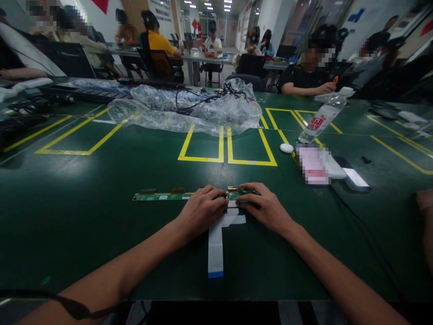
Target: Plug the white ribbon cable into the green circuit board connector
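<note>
In the head view, a long, narrow green circuit board (162,196) is seen lying flat on the dark green worktop (84,203), lengthwise from left to right, just ahead of the person. Its right end is covered by both hands. The left hand (203,210) is laid palm down with the fingers bent onto the board's near edge. The right hand (267,207) is set just beside it, its fingertips placed on the board's right end. The grip of each hand is kept narrow, with the fingers drawn together. Whether the board is pinched or only pressed cannot be told.

A white ribbon cable (215,246) is stretched from under the hands toward the person and ends in a blue tip.

Farther back, crumpled clear plastic wrap (203,115) is spread over yellow tape outlines (203,158), with black wires (199,101) lying on it. To the right, a water bottle (323,118) is lying on its side, with a small white round object (287,147) and a phone (355,178) near it. Other people are seated at tables behind.
</note>
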Tool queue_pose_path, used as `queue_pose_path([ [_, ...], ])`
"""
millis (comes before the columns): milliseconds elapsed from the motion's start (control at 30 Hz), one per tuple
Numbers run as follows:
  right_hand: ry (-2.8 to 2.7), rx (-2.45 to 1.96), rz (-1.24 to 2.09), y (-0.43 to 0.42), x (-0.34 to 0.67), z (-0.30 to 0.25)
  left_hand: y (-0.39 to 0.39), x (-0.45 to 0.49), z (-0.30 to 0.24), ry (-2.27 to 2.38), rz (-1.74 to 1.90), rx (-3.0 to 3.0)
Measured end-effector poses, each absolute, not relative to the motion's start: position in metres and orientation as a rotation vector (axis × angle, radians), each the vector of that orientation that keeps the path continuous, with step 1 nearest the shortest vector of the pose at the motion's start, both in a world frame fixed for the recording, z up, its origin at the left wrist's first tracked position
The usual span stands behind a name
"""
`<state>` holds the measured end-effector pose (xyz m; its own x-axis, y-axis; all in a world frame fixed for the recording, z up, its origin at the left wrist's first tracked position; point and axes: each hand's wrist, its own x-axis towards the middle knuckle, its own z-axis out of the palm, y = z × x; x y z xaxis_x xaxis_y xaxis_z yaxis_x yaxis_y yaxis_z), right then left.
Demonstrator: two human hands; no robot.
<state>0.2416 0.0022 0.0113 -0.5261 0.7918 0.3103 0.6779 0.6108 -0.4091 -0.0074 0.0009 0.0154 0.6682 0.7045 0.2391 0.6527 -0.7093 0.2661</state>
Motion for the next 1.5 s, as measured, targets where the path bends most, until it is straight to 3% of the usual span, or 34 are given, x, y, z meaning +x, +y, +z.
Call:
queue_pose_path([
  [1500, -2.513, -1.118, 0.165, 0.006, 0.226, 0.014, 0.018, -0.011, 0.010, 0.968, 0.597, 2.726],
])
